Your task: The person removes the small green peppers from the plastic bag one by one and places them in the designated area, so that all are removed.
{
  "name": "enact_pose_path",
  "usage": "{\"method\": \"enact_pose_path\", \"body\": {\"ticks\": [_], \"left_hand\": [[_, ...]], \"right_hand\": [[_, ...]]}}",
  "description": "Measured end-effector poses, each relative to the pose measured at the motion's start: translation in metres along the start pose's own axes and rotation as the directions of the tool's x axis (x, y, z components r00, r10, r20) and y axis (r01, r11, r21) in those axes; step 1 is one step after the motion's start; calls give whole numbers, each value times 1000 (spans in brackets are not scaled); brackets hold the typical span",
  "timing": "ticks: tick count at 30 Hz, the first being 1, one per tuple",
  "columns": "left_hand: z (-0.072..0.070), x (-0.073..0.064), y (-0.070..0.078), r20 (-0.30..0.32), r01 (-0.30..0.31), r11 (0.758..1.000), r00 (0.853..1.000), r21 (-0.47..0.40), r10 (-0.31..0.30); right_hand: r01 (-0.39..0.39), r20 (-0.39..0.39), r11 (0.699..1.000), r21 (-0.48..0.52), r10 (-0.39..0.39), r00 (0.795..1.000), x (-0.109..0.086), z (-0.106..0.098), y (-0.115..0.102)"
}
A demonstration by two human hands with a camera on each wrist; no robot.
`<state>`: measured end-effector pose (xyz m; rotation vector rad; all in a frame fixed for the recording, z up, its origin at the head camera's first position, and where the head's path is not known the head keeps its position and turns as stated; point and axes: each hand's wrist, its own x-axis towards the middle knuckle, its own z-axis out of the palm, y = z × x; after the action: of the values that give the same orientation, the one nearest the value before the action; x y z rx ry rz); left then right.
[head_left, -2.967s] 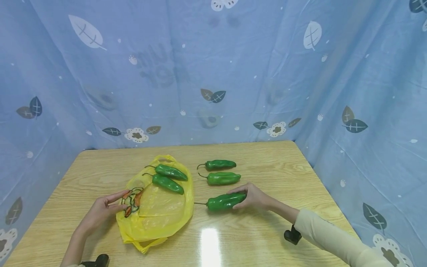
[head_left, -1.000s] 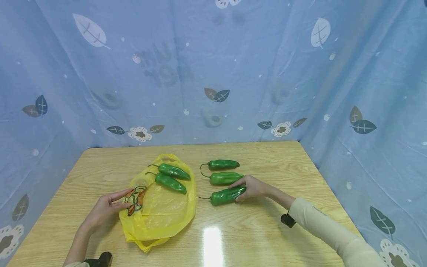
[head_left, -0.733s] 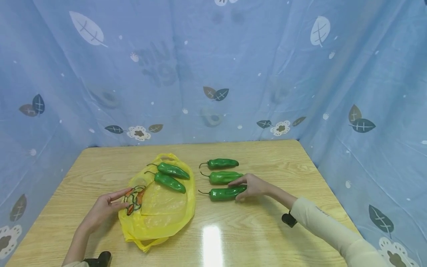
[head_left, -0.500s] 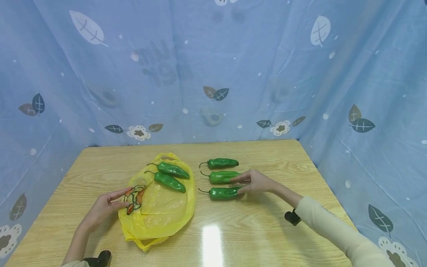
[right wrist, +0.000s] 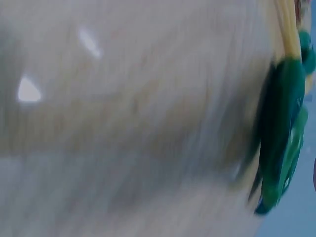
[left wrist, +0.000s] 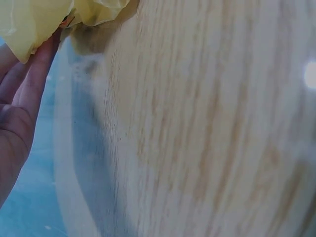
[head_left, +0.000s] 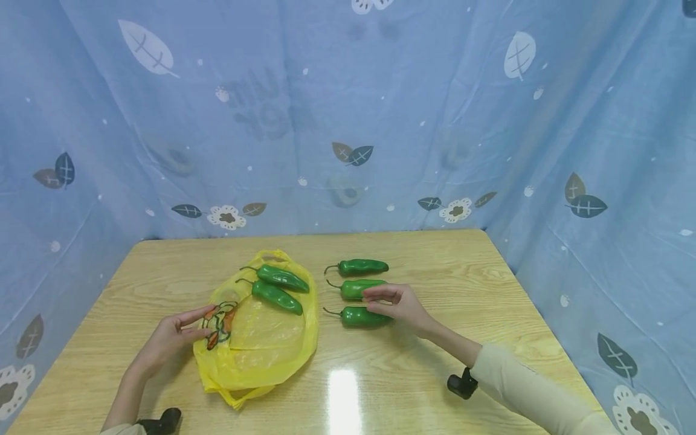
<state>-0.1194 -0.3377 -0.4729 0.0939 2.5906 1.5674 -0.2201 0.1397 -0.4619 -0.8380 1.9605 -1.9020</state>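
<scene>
My left hand [head_left: 165,343] pinches the left side of a yellow plastic bag [head_left: 266,362] that lies spread on the table; in the left wrist view, the fingers [left wrist: 42,64] meet the plastic [left wrist: 29,24]. Two green peppers [head_left: 283,278] [head_left: 276,298] rest on the bag's far part. To its right lie three more in a column, stems pointing left: a far pepper [head_left: 363,266], a middle pepper [head_left: 352,289] and a near pepper [head_left: 359,316]. My right hand [head_left: 402,307] hovers over the right ends of the middle and near ones, fingers loosely bent, holding nothing.
The wooden table [head_left: 446,374] shows a bright light reflection at its front. A blue curtain [head_left: 304,121] with leaf prints hangs behind it and along both sides. Black wrist devices [head_left: 462,384] sit on both forearms.
The right hand slid the near pepper away from me, closer to the middle one, then let go and shifted left above it. The left hand stays on the bag.
</scene>
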Motion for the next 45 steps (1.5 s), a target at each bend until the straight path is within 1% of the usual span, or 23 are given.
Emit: {"method": "enact_pose_path", "body": {"ticks": [4, 8, 13, 19, 28, 34, 36, 38, 42, 45], "left_hand": [[1, -1, 0, 9, -2, 1000, 1000, -28, 2], [2, -2, 1, 14, 0, 998, 1000, -57, 0], [1, -2, 2, 15, 4, 998, 1000, -64, -4], [2, -1, 1, 7, 4, 998, 1000, -55, -3], [1, -2, 1, 6, -5, 999, 1000, -43, 5], [1, -4, 0, 3, -4, 999, 1000, -47, 4], [1, -4, 0, 3, -7, 999, 1000, -47, 7], [1, -4, 0, 2, -7, 999, 1000, -44, 7], [0, -4, 0, 0, -5, 1000, 1000, -26, 5], [0, -4, 0, -7, -7, 1000, 1000, -8, 7]], "right_hand": [[5, -6, 999, 37, -5, 1000, -4, 20, 2], [18, 26, 998, 65, -20, 999, -4, 38, 4], [32, 44, 993, 113, -37, 998, 3, 59, 3], [34, 32, 991, 130, -38, 999, 15, 80, 0], [18, -29, 990, 140, -14, 999, 29, 110, 15], [16, -64, 995, 97, -10, 998, 44, 130, 20], [10, -80, 994, 112, -1, 997, 50, 135, 22], [-1, -105, 990, 143, 16, 994, 56, 140, 24], [4, -172, 985, 171, 26, 985, 69, 148, 26], [3, -211, 989, 148, 28, 977, 77, 154, 27]]}}
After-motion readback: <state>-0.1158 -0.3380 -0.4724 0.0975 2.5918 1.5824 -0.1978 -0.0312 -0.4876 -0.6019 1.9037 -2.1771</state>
